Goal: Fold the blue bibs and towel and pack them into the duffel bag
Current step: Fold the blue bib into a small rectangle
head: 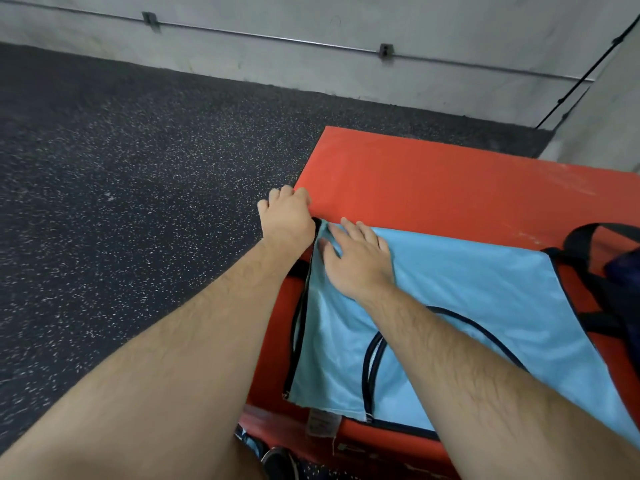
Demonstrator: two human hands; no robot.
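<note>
Light-blue fabric with dark trim, the bib (pixel 450 289), lay spread on the red mat (pixel 415 174) under both hands. The left hand (pixel 287 216) had its fingers curled at the bib's far left corner, at the mat's edge, and appeared to pinch the dark trim there. The right hand (pixel 356 261) lay flat just beside it, fingers straight and slightly spread, pressing the cloth down. Outward from the hands, the bib ran toward the wearer and to the right, showing a dark-edged curved opening and a white label (pixel 323 424) at the near hem. How many layers of cloth lay there could not be told. At the right border, just beside the bib's right edge, stood the duffel bag (pixel 620 271), seen only as dark straps and a dark body; whether it was open could not be told. Around the mat lay speckled dark flooring (pixel 121 168), with a grey wall (pixel 311 22) beyond. Judged from this view, the task was at an early stage: one bib was being squared or folded, nothing was visibly packed, and no towel or further bibs could be identified.
</note>
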